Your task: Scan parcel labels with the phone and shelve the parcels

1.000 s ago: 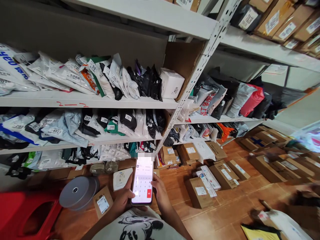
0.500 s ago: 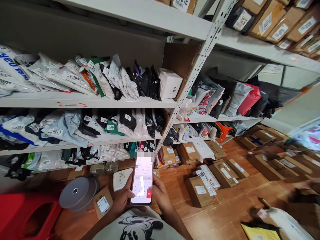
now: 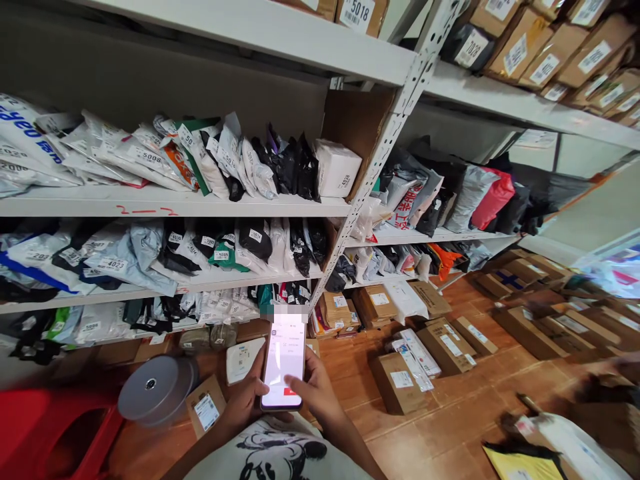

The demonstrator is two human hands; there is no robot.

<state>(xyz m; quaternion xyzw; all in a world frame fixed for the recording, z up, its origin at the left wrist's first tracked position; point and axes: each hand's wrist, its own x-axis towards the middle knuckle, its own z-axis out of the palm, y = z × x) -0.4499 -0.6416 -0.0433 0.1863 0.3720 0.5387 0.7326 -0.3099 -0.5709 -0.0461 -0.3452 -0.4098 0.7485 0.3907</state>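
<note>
Left hand [image 3: 245,399] fingers wrap the glossy flat phone [image 3: 284,363]; right hand [image 3: 316,393] thumb presses its glass

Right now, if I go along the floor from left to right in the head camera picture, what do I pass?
Red stool → grey roll → small labelled box → phone → brown box → yellow envelope.

phone [image 3: 283,363]: bright white screen, red button at its 6 o'clock edge
stool [image 3: 50,433]: red, at 9 o'clock of the phone
tape roll [image 3: 155,387]: grey
floor boxes [image 3: 397,383]: brown, white labels
shelves [image 3: 175,208]: white, red marks
shirt [image 3: 270,453]: white, black cartoon print
</note>
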